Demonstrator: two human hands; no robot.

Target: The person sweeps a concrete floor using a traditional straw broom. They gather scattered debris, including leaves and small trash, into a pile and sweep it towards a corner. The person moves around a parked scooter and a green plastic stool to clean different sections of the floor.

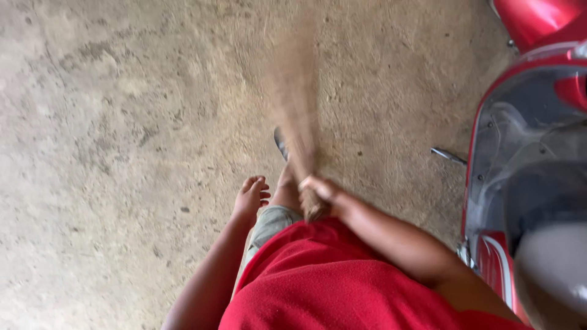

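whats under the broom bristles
Bare concrete floor shows beneath the blurred broom, gripped by the right hand. A foot in a dark sandal sits partly behind the bristles. Any dust there cannot be made out.

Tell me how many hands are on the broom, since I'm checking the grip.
1. The right hand grips the top of the blurred broom. The left hand hangs open beside it, apart from the broom, above the concrete floor.

Rough concrete floor [122,110], red scooter [526,183] alongside, daylight.
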